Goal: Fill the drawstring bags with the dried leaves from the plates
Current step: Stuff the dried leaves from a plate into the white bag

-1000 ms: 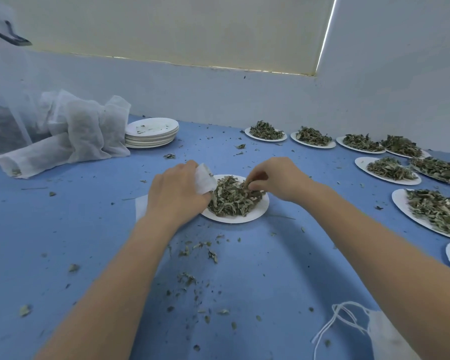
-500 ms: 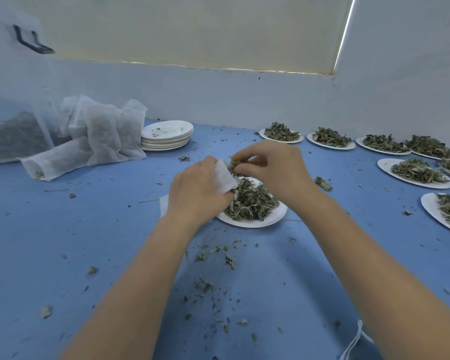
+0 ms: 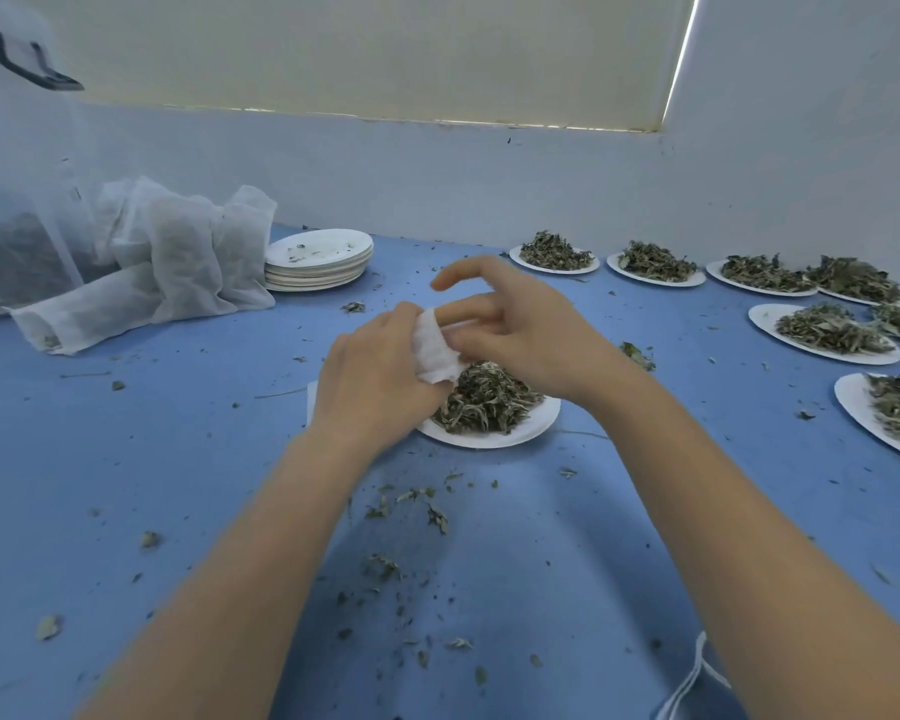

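My left hand grips the mouth of a white drawstring bag, holding it over the left rim of a white plate heaped with dried leaves. The rest of the bag is hidden under my hand and forearm. My right hand hovers at the bag's mouth with fingers spread, the index finger raised, two fingers touching the opening. Whether any leaves are in those fingers cannot be seen.
Filled white bags lie at the back left beside a stack of emptied plates. Several leaf-laden plates line the back and right. Crumbs litter the blue table. Another bag's drawstring shows at the bottom right.
My right hand rose from the leaf pile to the bag's mouth and has opened its fingers there. The left hand lifted the bag's opening slightly.
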Available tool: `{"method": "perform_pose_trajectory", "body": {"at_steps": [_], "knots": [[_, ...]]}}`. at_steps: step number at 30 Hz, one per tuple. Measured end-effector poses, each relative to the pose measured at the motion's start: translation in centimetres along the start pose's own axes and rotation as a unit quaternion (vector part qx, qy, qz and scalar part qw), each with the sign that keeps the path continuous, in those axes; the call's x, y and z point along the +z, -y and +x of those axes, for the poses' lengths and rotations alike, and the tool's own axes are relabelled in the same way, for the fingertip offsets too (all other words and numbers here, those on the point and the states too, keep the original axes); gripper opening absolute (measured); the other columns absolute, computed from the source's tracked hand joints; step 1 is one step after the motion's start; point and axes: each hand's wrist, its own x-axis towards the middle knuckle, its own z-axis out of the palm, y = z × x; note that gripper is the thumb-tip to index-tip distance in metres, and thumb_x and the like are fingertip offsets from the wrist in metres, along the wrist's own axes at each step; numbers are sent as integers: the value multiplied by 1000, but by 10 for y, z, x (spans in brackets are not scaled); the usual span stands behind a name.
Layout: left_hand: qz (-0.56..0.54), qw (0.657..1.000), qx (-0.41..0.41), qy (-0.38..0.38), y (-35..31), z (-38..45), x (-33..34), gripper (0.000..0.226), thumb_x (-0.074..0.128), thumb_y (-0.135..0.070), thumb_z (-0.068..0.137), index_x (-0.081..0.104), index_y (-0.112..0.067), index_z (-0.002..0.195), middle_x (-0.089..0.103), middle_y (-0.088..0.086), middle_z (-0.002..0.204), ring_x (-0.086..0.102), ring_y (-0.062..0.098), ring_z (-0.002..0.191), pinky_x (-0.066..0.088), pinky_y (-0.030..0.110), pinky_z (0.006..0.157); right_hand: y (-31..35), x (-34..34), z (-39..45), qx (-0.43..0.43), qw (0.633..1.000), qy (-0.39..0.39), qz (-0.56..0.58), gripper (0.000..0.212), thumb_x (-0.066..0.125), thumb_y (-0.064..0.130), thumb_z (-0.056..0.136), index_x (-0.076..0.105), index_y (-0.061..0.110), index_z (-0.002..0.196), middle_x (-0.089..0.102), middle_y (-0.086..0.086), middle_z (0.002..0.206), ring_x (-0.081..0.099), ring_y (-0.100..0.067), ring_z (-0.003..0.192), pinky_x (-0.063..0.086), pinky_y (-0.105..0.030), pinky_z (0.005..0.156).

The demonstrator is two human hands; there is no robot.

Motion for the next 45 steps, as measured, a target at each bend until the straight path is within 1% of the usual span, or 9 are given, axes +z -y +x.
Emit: {"method": "perform_pose_trajectory", "body": {"at_steps": [4, 8, 11, 21, 23, 28, 35, 38, 45], "knots": [[51, 998, -24, -9, 7, 3, -6, 36, 65, -30, 76, 49, -15, 104, 44, -6, 86, 43, 22, 79, 26, 30, 66, -10, -8, -1, 22, 980, -98, -174, 23, 63, 22, 85, 58, 33, 104, 68, 12, 90, 61, -4, 80, 46, -22, 76], [62, 997, -42, -7, 11, 4, -7, 36, 63, -29, 78, 49, -13, 107, 47, -4, 90, 43, 23, 81, 28, 30, 68, -21, -3, 0, 118, 922, 39, -367, 41, 62, 50, 80, 59, 33, 116, 52, 5, 110, 51, -12, 97, 44, -29, 82], [63, 997, -40, -7, 12, 4, -6, 36, 63, -28, 78, 49, -13, 107, 45, -5, 89, 39, 20, 78, 28, 30, 68, -24, 1, 1, 143, 907, 66, -390, 49, 63, 49, 81, 56, 28, 124, 53, 0, 114, 49, -15, 101, 39, -26, 77], [71, 997, -26, 12, 9, 1, -2, 38, 62, -30, 79, 49, -14, 111, 58, 3, 103, 51, 27, 91, 29, 31, 71, -26, -17, 2, 96, 946, -40, -307, 13, 68, 22, 84, 74, 22, 95, 65, 10, 80, 52, -1, 69, 39, -5, 58], [78, 997, -20, 13, 8, 0, -1, 39, 62, -30, 79, 50, -14, 113, 58, 4, 104, 52, 27, 92, 30, 31, 71, -22, -23, 2, 81, 952, -80, -285, 12, 69, 22, 83, 74, 23, 94, 62, 13, 75, 56, -1, 73, 39, -1, 65], [82, 996, -14, 17, 6, 0, -2, 41, 63, -29, 78, 50, -14, 114, 58, 4, 103, 52, 27, 92, 32, 32, 72, -9, -20, 1, 43, 973, -103, -202, 12, 73, 18, 79, 74, 23, 90, 71, 3, 89, 65, -9, 86, 50, -26, 88], [76, 997, -7, 10, -2, -1, 4, 42, 64, -35, 77, 49, -12, 109, 57, 3, 100, 51, 27, 91, 32, 33, 74, -7, 0, 5, 17, 966, -151, -211, 12, 71, 19, 79, 75, 21, 90, 65, 12, 74, 64, -3, 80, 45, -11, 78], [73, 997, -7, -3, -4, -2, 7, 40, 63, -34, 77, 50, -10, 107, 59, 5, 97, 53, 27, 88, 38, 36, 77, -6, 6, 7, 12, 968, -121, -220, 11, 72, 21, 78, 76, 24, 88, 62, 18, 69, 59, -1, 68, 40, -3, 71], [18, 1000, 18, -14, -6, -4, 8, 42, 68, -26, 75, 53, -10, 111, 61, 6, 96, 54, 26, 87, 41, 37, 77, -3, 3, 1, 6, 984, 37, -174, 19, 62, 18, 87, 73, 27, 99, 71, -3, 90, 61, -17, 86, 46, -26, 77]]}}
